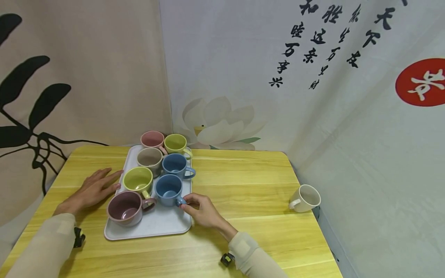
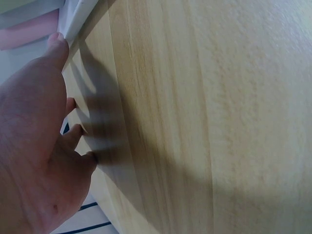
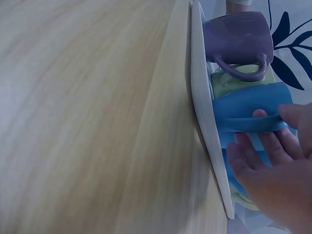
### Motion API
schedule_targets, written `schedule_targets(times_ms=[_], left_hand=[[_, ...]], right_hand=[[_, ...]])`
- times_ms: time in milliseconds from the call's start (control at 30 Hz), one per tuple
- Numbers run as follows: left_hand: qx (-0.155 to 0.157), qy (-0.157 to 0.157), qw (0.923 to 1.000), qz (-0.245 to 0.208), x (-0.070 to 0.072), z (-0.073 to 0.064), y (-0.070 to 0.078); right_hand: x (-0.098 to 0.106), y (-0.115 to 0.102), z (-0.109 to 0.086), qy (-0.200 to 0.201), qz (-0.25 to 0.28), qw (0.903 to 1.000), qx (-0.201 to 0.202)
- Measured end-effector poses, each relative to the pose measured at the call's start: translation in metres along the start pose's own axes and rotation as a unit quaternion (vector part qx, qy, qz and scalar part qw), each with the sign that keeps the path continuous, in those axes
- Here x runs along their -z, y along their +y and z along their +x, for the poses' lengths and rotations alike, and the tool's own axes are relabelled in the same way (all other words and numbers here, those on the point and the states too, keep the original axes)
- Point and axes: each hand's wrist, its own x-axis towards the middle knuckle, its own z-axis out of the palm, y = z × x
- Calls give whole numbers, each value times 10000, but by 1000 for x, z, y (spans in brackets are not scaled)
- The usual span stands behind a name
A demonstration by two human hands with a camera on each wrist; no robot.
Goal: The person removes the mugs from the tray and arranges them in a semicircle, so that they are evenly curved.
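Observation:
My right hand [image 1: 204,211] pinches the handle of the nearer blue mug [image 1: 168,190], which stands upright on a white tray [image 1: 163,224]. In the right wrist view, thumb and fingers close around that blue handle [image 3: 243,125]. On the other side, my left hand [image 1: 93,190] lies with fingers extended at the tray's left edge; the left wrist view shows its thumb against the tray rim. A purple mug [image 1: 122,216] and a yellow-green mug [image 1: 137,179] stand left of the held mug. Directly behind it is a second blue mug [image 1: 174,165].
Farther back on the tray are a beige mug [image 1: 148,159], a pink mug [image 1: 151,139] and another yellow-green mug [image 1: 175,143]. A white mug [image 1: 306,198] stands alone near the right edge of the wooden table [image 1: 250,181]. Printed cloth [image 1: 222,58] hangs behind.

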Motion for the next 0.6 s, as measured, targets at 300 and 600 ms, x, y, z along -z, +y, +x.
schedule_targets(times_ms=[300, 600], left_hand=[[-11, 24, 10000, 26, 0, 0, 1], [14, 16, 10000, 1, 0, -1, 2]], right_hand=[[1, 1, 0, -17, 25, 10000, -38], [1, -2, 1, -4, 144, 9998, -149]])
